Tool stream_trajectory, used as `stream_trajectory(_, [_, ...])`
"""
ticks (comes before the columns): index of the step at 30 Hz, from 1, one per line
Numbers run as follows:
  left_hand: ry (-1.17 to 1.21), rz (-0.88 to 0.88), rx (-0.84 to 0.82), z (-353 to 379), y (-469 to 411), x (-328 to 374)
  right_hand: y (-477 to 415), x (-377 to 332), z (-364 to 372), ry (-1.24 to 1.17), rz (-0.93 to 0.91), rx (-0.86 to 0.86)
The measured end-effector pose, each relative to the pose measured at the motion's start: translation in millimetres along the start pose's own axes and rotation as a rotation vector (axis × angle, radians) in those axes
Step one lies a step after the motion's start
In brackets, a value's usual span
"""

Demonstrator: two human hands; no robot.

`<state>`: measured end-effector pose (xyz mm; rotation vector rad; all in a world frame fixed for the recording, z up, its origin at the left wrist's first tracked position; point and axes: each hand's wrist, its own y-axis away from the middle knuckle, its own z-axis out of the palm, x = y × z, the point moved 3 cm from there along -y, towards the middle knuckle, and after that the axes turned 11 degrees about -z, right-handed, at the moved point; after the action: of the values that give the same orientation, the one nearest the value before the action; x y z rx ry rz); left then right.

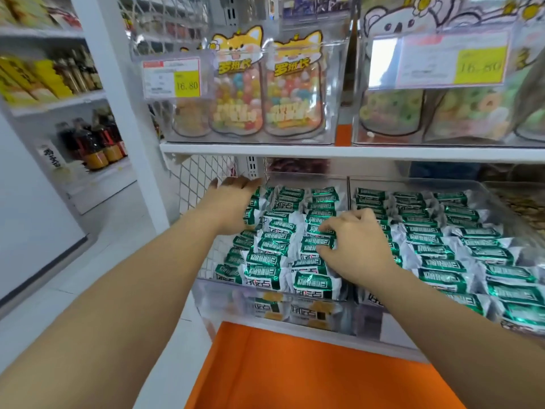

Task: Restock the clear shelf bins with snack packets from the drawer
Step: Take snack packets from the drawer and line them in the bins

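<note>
Two clear shelf bins hold rows of green-and-silver snack packets (275, 246). The left bin (265, 293) is under both hands; the right bin (501, 202) sits beside it. My left hand (230, 202) reaches to the far left side of the left bin, fingers extended along the packets at the bin's wall. My right hand (356, 243) lies on the right-hand column of packets in that bin, its fingertips pressing on a packet (317, 231). The orange drawer (295, 370) is open below the shelf; its inside shows no packets in view.
Above, a white shelf (324, 150) carries clear bins of candy pouches (239, 93) and ring sweets (442, 110) with price tags. A white mesh panel (194, 184) and white post (118, 93) stand left; bottles (91, 143) fill shelves beyond.
</note>
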<state>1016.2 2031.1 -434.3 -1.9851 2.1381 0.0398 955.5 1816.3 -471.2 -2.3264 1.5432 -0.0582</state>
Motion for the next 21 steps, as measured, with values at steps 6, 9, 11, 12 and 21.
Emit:
stream_trajectory(6, [-0.06,0.02,-0.128,4.5,-21.7,7.9,-0.6,1.4,6.6,0.019,0.001,0.031])
stream_trajectory(9, [-0.075,0.006,-0.221,10.4,-23.4,9.1,-0.2,1.1,8.1,0.012,-0.008,0.049])
stream_trajectory(11, [-0.059,-0.015,-0.282,16.9,-25.8,9.2,-0.1,1.4,8.5,0.01,-0.015,0.058])
stream_trajectory(12, [-0.05,-0.031,-0.309,19.8,-27.4,9.0,0.2,1.5,8.5,0.009,-0.017,0.062])
stream_trajectory(21, [-0.162,-0.098,-0.195,41.9,-28.6,6.8,2.0,2.9,10.5,-0.019,-0.037,0.106])
